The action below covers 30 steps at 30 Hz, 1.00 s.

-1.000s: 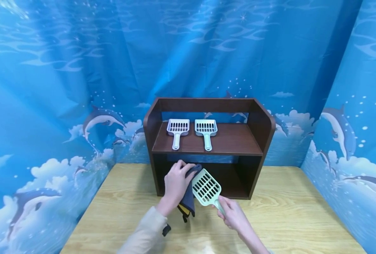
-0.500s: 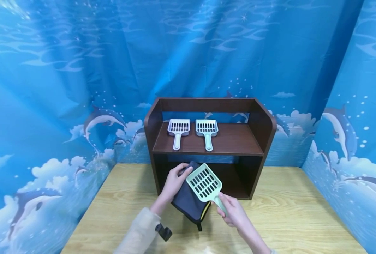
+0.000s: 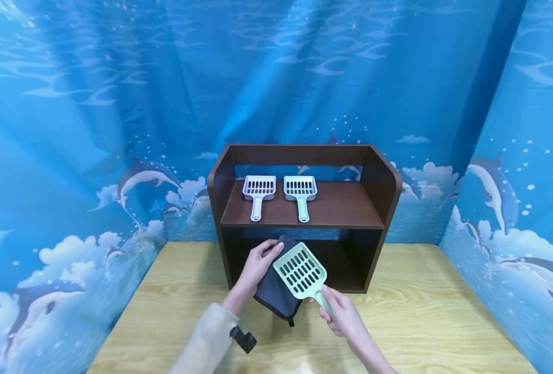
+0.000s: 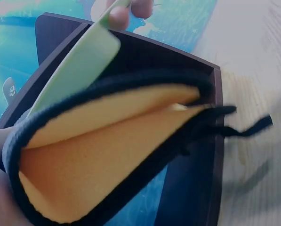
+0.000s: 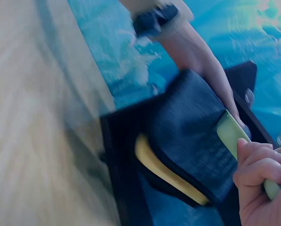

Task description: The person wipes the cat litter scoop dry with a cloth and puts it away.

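My right hand point(image 3: 344, 317) grips the handle of a light green slotted litter scoop point(image 3: 302, 272), its head pointing up and to the left. With thumb on the near side, my left hand point(image 3: 256, 267) holds a folded cleaning cloth point(image 3: 276, 296) by its upper end. The cloth is dark navy outside and orange-yellow inside, as the left wrist view shows, with a dark edging and a small hanging loop. It hangs behind and below the scoop's head, and the left thumb is right at the scoop's upper corner. Both are held up in front of the shelf.
A dark brown two-tier shelf point(image 3: 374, 228) stands at the back of the wooden table point(image 3: 421, 311). On its upper tier lie a whitish litter scoop point(image 3: 259, 189) and a pale mint one point(image 3: 301, 189). A blue dolphin-print curtain point(image 3: 117, 104) surrounds the table.
The cloth has turned from hanging narrowly at the scoop's left edge to lying broad behind its head. Left fingers have shifted slightly; the scoop has moved a little left and stays in the right hand.
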Available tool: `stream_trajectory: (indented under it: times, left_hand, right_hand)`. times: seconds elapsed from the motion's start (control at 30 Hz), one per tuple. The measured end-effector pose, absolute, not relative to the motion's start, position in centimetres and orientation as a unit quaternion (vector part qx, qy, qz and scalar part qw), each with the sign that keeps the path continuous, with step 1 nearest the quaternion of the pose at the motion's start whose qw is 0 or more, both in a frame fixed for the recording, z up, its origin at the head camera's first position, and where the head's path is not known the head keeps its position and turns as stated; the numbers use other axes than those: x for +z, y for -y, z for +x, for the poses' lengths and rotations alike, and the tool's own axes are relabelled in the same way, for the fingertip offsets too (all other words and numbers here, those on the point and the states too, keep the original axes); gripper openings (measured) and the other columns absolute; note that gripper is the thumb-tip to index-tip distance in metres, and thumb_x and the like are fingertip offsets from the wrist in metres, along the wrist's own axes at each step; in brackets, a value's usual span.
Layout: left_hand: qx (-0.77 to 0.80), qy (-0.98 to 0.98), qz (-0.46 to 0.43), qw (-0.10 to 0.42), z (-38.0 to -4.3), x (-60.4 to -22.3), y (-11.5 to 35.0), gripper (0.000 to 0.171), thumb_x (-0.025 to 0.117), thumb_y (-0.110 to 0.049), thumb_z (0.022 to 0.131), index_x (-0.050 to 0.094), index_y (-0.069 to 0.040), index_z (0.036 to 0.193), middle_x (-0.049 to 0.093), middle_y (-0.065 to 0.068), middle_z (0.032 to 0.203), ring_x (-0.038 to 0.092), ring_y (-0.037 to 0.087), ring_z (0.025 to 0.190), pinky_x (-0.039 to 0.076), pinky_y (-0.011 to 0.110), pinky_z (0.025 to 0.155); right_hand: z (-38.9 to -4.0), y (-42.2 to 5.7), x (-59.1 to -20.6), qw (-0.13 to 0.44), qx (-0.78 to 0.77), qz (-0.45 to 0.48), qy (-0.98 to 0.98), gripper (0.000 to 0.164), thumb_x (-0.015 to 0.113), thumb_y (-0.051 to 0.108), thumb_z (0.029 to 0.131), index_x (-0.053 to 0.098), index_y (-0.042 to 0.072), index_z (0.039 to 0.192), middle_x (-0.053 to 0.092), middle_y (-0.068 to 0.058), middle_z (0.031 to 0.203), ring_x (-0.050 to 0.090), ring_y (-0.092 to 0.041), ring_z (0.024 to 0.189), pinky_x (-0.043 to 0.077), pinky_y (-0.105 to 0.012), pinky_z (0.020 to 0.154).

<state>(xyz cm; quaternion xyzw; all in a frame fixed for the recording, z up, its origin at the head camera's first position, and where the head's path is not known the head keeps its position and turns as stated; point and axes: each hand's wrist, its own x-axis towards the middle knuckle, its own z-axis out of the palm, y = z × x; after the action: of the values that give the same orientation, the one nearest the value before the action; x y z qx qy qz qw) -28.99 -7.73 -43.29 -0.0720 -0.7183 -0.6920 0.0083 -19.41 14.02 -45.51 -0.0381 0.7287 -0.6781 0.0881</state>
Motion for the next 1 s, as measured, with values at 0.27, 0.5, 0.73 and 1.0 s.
stream_trajectory:
  times: [0.27, 0.5, 0.73, 1.0]
  left_hand:
    - [-0.699, 0.712, -0.064, 0.01, -28.6, -44.0, 8.0, 0.033, 0.067, -0.029, 0.099, 0.069, -0.001, 0.117, 0.074, 0.008, 0.096, 0.064, 0.007, 0.076, 0.05, 0.023, 0.07]
    - [-0.684, 0.725, -0.069, 0.037, -29.1, -43.5, 7.9, 0.035, 0.069, -0.028, 0.098, 0.069, 0.0, 0.119, 0.075, 0.015, 0.103, 0.064, 0.007, 0.08, 0.049, 0.022, 0.074]
    - [-0.639, 0.76, -0.117, 0.018, -29.3, -43.1, 8.2, 0.028, 0.067, -0.024, 0.099, 0.07, -0.002, 0.117, 0.075, 0.011, 0.102, 0.063, 0.008, 0.083, 0.048, 0.023, 0.079]
    - [-0.551, 0.807, -0.211, -0.019, -29.8, -43.5, 8.6, 0.021, 0.068, -0.028, 0.098, 0.074, -0.013, 0.112, 0.072, 0.001, 0.102, 0.06, 0.011, 0.092, 0.045, 0.028, 0.088]
  right_hand:
    - [-19.9, -14.7, -45.6, 0.099, -0.664, -0.048, -0.74, 0.051, 0.04, 0.035, 0.11, 0.061, -0.011, 0.109, 0.045, 0.003, 0.06, 0.027, -0.001, 0.039, 0.021, -0.016, 0.038]
    - [-19.7, -14.6, -46.0, 0.148, -0.637, -0.105, -0.749, 0.055, 0.038, 0.036, 0.111, 0.06, -0.014, 0.112, 0.047, 0.002, 0.061, 0.029, -0.001, 0.039, 0.023, -0.017, 0.038]
    - [-20.6, -16.3, -46.2, 0.197, -0.601, -0.158, -0.758, 0.055, 0.039, 0.038, 0.11, 0.063, -0.01, 0.113, 0.048, 0.003, 0.063, 0.028, 0.0, 0.041, 0.022, -0.016, 0.038]
    - [-22.1, -17.6, -45.5, 0.244, -0.565, -0.206, -0.761, 0.046, 0.042, 0.034, 0.11, 0.066, -0.006, 0.108, 0.05, 0.002, 0.064, 0.03, 0.0, 0.041, 0.022, -0.015, 0.038]
